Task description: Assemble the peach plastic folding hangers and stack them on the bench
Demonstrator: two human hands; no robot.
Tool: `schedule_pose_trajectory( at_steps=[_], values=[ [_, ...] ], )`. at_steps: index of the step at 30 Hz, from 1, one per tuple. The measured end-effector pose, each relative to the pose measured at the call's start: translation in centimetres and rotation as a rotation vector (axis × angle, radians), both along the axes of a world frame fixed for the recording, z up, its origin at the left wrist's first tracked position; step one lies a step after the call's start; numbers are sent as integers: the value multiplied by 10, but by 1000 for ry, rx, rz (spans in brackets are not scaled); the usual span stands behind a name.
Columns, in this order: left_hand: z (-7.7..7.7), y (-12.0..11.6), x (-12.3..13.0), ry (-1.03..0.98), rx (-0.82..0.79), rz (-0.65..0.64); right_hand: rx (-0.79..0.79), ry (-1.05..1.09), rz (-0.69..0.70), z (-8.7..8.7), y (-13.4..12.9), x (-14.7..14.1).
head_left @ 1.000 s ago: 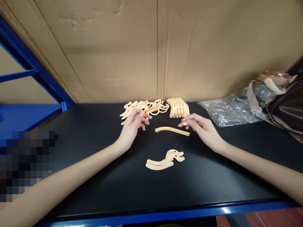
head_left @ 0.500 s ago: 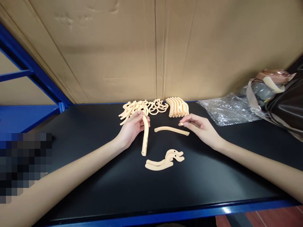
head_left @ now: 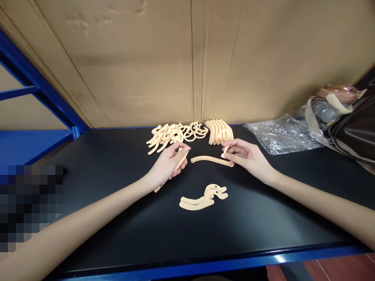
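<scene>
Over the black table [head_left: 117, 218], the left hand [head_left: 166, 166] is gripping a pale, curved wooden strip [head_left: 179, 160], its middle hidden by the palm. The right hand [head_left: 244, 156] is pinching a small wooden piece [head_left: 225, 151], mostly concealed by fingers.

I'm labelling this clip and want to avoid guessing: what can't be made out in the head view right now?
- Long curved strip in the left hand: its middle is hidden by the fingers.
- Small piece in the right hand: mostly covered, shape unclear.
- Far pile of pieces: too small and tangled to count.
- Lower left patch: pixelated.
- Dark bag: cut off by the right edge.
</scene>
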State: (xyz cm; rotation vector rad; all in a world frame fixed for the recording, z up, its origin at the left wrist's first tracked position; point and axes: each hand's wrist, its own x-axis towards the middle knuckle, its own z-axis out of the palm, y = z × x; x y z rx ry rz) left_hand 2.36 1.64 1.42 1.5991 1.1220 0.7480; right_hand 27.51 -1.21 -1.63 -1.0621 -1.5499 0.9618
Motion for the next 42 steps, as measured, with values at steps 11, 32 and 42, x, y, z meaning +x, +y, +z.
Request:
schedule_pose_trajectory(
  at_steps=[11,32,42],
  values=[
    [2,-17,-3,443,665,-149,2,-69,-24,5,-3,-1],
    [-11,-9,-12,661,1334,-320,60,-91,23,4,-2,0],
    [-14,-5,-8,669,1291,-266,10,-31,13,4,-2,-1]
  ],
)
